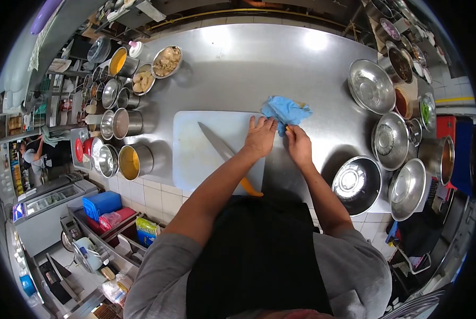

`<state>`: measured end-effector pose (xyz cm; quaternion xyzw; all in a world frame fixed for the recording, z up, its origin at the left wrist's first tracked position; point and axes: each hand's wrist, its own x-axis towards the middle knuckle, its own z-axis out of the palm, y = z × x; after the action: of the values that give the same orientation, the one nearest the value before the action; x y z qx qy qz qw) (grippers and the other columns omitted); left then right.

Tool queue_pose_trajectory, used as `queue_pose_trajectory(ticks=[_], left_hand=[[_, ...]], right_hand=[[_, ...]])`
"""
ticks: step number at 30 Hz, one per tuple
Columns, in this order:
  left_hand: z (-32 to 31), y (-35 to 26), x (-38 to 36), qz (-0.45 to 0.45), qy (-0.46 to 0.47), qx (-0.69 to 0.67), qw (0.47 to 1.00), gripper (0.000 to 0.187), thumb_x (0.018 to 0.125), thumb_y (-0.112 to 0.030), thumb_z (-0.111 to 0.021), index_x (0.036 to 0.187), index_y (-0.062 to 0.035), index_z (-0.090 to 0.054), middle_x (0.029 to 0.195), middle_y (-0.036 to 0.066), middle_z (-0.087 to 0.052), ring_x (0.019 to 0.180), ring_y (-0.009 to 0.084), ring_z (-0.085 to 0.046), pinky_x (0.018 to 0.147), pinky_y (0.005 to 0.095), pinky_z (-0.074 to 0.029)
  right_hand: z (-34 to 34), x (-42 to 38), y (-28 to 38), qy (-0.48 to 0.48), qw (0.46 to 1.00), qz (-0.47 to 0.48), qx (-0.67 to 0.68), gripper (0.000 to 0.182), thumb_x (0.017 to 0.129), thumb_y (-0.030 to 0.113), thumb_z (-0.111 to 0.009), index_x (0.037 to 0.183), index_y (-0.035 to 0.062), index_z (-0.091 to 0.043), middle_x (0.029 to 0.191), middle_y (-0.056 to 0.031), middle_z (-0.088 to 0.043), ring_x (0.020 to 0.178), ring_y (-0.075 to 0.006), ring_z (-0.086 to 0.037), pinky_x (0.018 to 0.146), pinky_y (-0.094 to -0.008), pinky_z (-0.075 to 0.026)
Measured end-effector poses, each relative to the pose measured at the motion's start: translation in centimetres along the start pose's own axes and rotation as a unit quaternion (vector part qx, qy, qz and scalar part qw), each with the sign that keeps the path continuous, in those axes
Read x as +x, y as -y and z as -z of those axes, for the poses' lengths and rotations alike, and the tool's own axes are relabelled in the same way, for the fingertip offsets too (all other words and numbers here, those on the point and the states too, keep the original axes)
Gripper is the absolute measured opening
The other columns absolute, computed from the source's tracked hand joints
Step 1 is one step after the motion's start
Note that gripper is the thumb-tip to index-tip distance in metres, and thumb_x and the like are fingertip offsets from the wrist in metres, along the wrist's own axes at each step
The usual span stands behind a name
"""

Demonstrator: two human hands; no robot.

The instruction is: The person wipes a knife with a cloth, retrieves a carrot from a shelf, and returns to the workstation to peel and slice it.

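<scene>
A white cutting board [195, 154] lies on the steel table. On it rests a large knife [216, 141] with a yellow handle, its tip toward the upper left. My left hand [260, 139] lies over the board's upper right corner, fingers spread, fingertips beside a crumpled blue cloth [287, 109]. My right hand [300, 147] is just below the cloth, right of the board, its fingers pinched together by a small yellow-orange bit that I cannot identify.
Steel bowls [372, 86] and pots stand along the steel table's [222, 69] right side. Pots, a bowl of pale chunks [167, 61] and a bottle [135, 49] line its left. A person [34, 155] is far left, beyond a glass-topped counter [51, 199].
</scene>
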<state>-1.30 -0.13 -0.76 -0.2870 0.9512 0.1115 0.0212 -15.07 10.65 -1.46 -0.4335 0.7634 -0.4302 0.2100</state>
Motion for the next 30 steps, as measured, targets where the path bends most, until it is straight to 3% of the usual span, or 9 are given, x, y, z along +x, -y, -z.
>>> queue_pose_trajectory(ticks=[7, 16, 18, 22, 23, 24, 26, 27, 30], left_hand=[[0.5, 0.0, 0.1, 0.001, 0.015, -0.007, 1.0, 0.05, 0.089, -0.013, -0.052, 0.138, -0.0032, -0.055, 0.144, 0.008, -0.051, 0.132, 0.0262, -0.043, 0.117, 0.06, -0.019], [1.2, 0.1, 0.2, 0.015, 0.088, -0.006, 0.996, 0.052, 0.093, -0.012, -0.048, 0.145, -0.0054, -0.047, 0.15, 0.005, -0.043, 0.137, 0.0243, -0.037, 0.119, 0.0595, -0.015], [1.2, 0.0, -0.1, 0.015, 0.075, -0.011, 0.997, 0.055, 0.092, -0.011, -0.05, 0.146, -0.0057, -0.046, 0.151, 0.005, -0.042, 0.138, 0.0244, -0.036, 0.12, 0.0591, -0.015], [0.3, 0.2, -0.2, 0.01, 0.061, 0.003, 0.998, 0.065, 0.084, -0.016, -0.063, 0.146, -0.0063, -0.046, 0.153, 0.004, -0.041, 0.137, 0.0259, -0.035, 0.118, 0.0604, -0.017], [0.4, 0.3, -0.3, 0.008, 0.061, 0.003, 0.998, 0.066, 0.084, -0.017, -0.064, 0.146, -0.0067, -0.046, 0.153, 0.004, -0.041, 0.138, 0.026, -0.034, 0.118, 0.0603, -0.017], [0.5, 0.4, -0.4, 0.007, 0.06, 0.004, 0.998, 0.067, 0.083, -0.017, -0.065, 0.147, -0.0072, -0.046, 0.153, 0.004, -0.04, 0.138, 0.026, -0.034, 0.118, 0.0603, -0.017], [0.6, 0.2, -0.6, 0.011, 0.064, 0.006, 0.998, 0.067, 0.083, -0.018, -0.065, 0.147, -0.0075, -0.046, 0.153, 0.004, -0.04, 0.139, 0.0259, -0.034, 0.118, 0.06, -0.017], [0.6, 0.3, -0.4, 0.015, 0.067, 0.005, 0.998, 0.067, 0.083, -0.018, -0.066, 0.147, -0.0079, -0.046, 0.153, 0.004, -0.041, 0.139, 0.0258, -0.034, 0.118, 0.0598, -0.017], [0.5, 0.1, -0.1, 0.025, 0.079, 0.001, 0.997, 0.067, 0.084, -0.017, -0.065, 0.147, -0.008, -0.045, 0.153, 0.003, -0.041, 0.139, 0.0249, -0.034, 0.118, 0.0595, -0.016]], right_hand=[[1.0, -1.9, -1.3, 0.014, 0.983, -0.033, -0.183, 0.018, 0.096, 0.02, -0.059, 0.112, 0.0153, -0.066, 0.1, -0.0118, -0.067, 0.088, -0.0353, -0.067, 0.073, -0.0462, -0.053], [7.1, -5.9, 0.1, 0.025, 0.985, -0.061, -0.157, 0.02, 0.098, 0.021, -0.059, 0.112, 0.0078, -0.064, 0.096, -0.0149, -0.069, 0.086, -0.0357, -0.068, 0.073, -0.0445, -0.053], [8.1, -4.7, 3.1, 0.038, 0.986, -0.159, -0.014, 0.02, 0.101, 0.019, -0.056, 0.11, 0.0026, -0.062, 0.086, -0.0179, -0.068, 0.08, -0.0343, -0.069, 0.07, -0.0409, -0.052], [2.2, 0.6, -2.4, -0.002, 0.98, -0.118, 0.157, 0.021, 0.1, 0.02, -0.061, 0.103, -0.0002, -0.062, 0.076, -0.0091, -0.065, 0.066, -0.0152, -0.057, 0.063, -0.0308, -0.048], [0.1, 1.8, -4.2, 0.033, 0.926, -0.199, 0.319, 0.02, 0.098, 0.02, -0.063, 0.101, 0.0006, -0.06, 0.075, -0.0108, -0.066, 0.065, -0.017, -0.06, 0.063, -0.0327, -0.049], [-0.3, 2.1, -3.8, 0.033, 0.926, -0.198, 0.321, 0.02, 0.098, 0.02, -0.063, 0.101, 0.0006, -0.06, 0.075, -0.0108, -0.066, 0.065, -0.017, -0.06, 0.063, -0.0327, -0.049], [-1.2, 2.6, -2.8, -0.012, 0.977, -0.171, 0.127, 0.02, 0.098, 0.021, -0.063, 0.1, 0.0022, -0.057, 0.078, -0.0156, -0.068, 0.067, -0.0275, -0.067, 0.064, -0.0391, -0.051], [-1.3, 2.2, -2.6, -0.027, 0.99, -0.133, 0.032, 0.018, 0.098, 0.021, -0.062, 0.1, 0.0039, -0.055, 0.083, -0.0201, -0.069, 0.076, -0.0397, -0.069, 0.066, -0.0458, -0.052], [-0.1, 0.7, -3.1, -0.044, 0.992, -0.114, -0.02, 0.018, 0.098, 0.019, -0.062, 0.099, 0.0025, -0.057, 0.082, -0.0213, -0.068, 0.077, -0.0403, -0.068, 0.068, -0.0436, -0.051]])
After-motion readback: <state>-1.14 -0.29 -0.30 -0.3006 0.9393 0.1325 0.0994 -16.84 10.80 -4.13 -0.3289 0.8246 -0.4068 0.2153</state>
